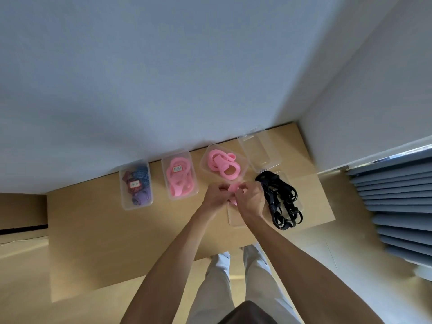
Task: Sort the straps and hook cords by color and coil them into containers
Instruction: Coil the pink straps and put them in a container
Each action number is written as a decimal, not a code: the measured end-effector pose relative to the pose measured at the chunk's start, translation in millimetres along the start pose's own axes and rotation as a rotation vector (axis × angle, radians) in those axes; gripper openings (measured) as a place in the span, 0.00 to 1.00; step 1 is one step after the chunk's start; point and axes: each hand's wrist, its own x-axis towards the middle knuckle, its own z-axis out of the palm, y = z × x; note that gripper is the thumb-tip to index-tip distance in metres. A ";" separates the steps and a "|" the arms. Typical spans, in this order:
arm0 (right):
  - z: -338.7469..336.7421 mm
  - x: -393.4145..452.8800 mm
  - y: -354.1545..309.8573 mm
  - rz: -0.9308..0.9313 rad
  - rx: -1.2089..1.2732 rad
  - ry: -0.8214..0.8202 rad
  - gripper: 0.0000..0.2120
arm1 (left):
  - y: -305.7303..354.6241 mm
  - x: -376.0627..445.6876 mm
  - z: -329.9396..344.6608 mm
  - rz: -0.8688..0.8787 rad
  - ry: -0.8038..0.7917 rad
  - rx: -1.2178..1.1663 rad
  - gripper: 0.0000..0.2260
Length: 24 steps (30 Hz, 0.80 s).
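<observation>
Wooden desk (98, 230) pushed up against a plain wall. Left hand (216, 195) and right hand (251, 198) both pinch a pink strap (233, 188) between them; black hook cords (282, 202) just right of the right hand.

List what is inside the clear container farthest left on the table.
The leftmost container holds coiled straps: dark red and blue ones at the far end, purple ones nearer. A white label on its lid hides the middle, and the lower layers cannot be seen.

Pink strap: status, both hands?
Left hand and right hand both grip pink strap, mid-coil above table. Open pink container just beyond. Nothing blocking.
</observation>
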 end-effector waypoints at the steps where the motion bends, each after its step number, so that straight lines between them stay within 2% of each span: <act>1: -5.2 -5.3 -8.4 -0.035 0.026 0.039 0.08 | 7.5 -5.4 -5.6 0.028 -0.010 -0.022 0.04; 7: -41.7 -38.0 -70.3 -0.242 0.296 0.061 0.10 | 51.2 -43.6 -39.4 0.244 0.038 -0.073 0.03; 11: -56.5 -55.9 -110.4 -0.231 0.412 0.115 0.09 | 79.9 -66.7 -58.3 0.323 0.037 -0.182 0.04; 14: -60.4 -65.7 -132.6 -0.243 0.467 0.139 0.14 | 95.0 -76.7 -66.7 0.373 0.067 -0.195 0.07; 17: -64.1 -69.1 -147.6 -0.243 0.480 0.031 0.18 | 103.4 -88.1 -75.0 0.407 0.052 -0.206 0.16; 21: -76.1 -70.9 -160.2 -0.302 0.409 -0.120 0.10 | 110.9 -111.0 -90.7 0.420 0.136 -0.290 0.12; 24: -79.5 -77.3 -170.7 -0.328 0.378 -0.097 0.08 | 116.1 -126.9 -97.8 0.460 0.135 -0.350 0.09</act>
